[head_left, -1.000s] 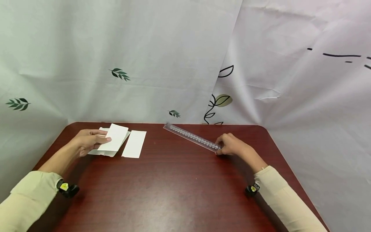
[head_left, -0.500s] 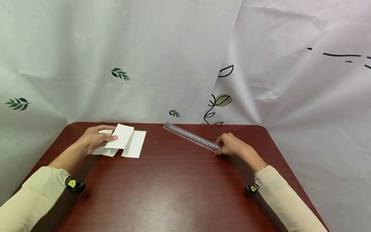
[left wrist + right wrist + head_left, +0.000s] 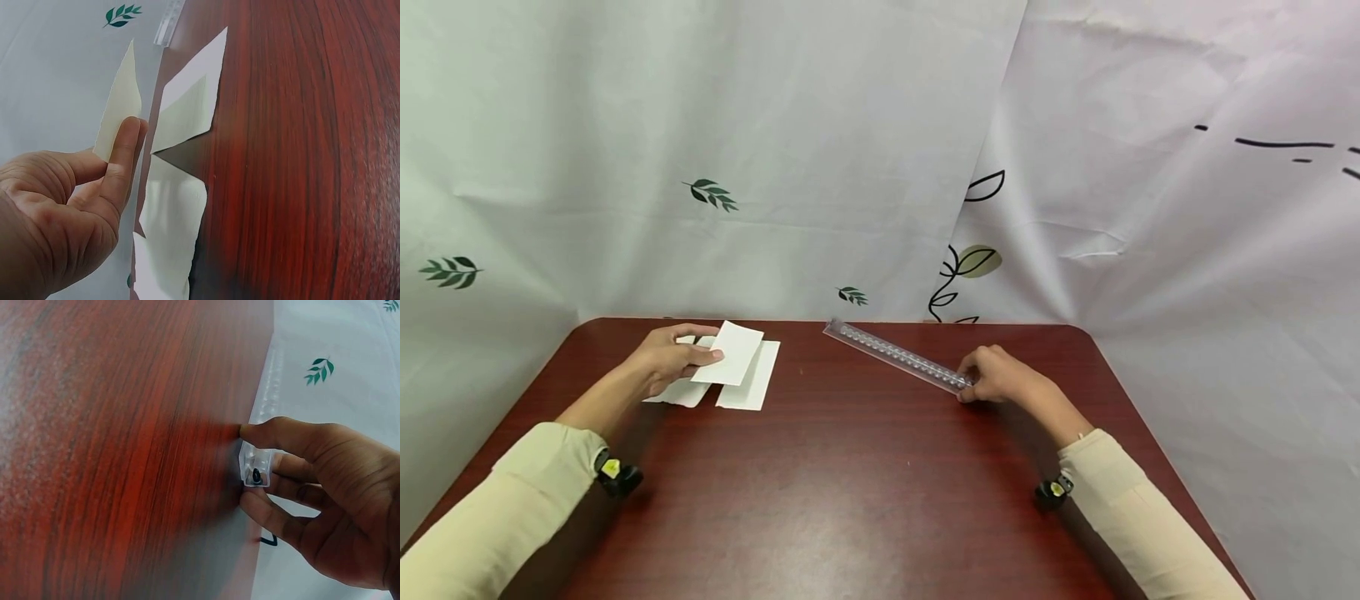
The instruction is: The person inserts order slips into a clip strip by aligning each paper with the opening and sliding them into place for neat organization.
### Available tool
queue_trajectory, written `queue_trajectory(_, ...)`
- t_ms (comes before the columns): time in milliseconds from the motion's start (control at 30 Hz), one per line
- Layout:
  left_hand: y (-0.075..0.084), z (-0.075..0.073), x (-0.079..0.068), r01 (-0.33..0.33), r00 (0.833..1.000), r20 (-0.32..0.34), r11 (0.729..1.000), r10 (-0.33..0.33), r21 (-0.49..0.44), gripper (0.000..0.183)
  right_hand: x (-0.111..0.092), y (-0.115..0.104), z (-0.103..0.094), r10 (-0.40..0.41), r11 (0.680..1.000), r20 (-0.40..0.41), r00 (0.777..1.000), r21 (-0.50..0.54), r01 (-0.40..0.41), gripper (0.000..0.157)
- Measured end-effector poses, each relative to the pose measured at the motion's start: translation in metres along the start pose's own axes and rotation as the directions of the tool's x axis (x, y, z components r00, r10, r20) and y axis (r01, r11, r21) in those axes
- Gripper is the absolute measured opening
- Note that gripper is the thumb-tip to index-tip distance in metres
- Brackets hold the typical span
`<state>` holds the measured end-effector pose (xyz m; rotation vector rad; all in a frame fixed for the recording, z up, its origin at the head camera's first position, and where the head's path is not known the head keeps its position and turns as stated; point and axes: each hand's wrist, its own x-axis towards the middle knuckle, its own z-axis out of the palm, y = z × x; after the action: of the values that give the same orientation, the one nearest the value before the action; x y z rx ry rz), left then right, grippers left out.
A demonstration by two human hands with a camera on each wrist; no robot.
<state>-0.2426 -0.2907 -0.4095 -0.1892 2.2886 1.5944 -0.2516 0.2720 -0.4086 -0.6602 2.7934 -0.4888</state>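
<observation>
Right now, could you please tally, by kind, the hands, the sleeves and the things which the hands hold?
Left hand and right hand: 2
Left sleeve and right sleeve: 2
Held paper: 1
Held clear strip: 1
Total: 6

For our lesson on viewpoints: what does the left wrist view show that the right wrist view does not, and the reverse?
Only left wrist: the left grip, the paper it pinches, and the loose papers.
Only right wrist: the right grip holding one end of the strip, and a dark spot there.
Both: table, leaf-printed sheet, and part of the strip.
</observation>
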Motion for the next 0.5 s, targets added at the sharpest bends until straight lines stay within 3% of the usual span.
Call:
queue_trajectory(133, 0.002, 0.008, 0.002, -0.001, 1.0, 0.006, 1.0, 0.001, -0.022, 0.078, 0.0, -0.001, 0.001, 0.025, 0.999, -0.004, 1.0, -0.024, -0.025, 0.03)
queue_trajectory(367, 0.007, 0.015, 0.004, -0.016, 1.0, 0.011, 0.998, 0.015, 0.063, 0.075, 0.0, -0.003, 0.0, 0.034, 0.999, 0.007, 0.999, -0.017, -0.034, 0.031)
queue_trajectory(500, 0.01, 0.02, 0.007, -0.022, 1.0, 0.022, 0.999, 0.021, 0.045, 0.073, 0.0, -0.003, 0.001, 0.035, 0.999, 0.015, 0.999, -0.003, -0.035, 0.032)
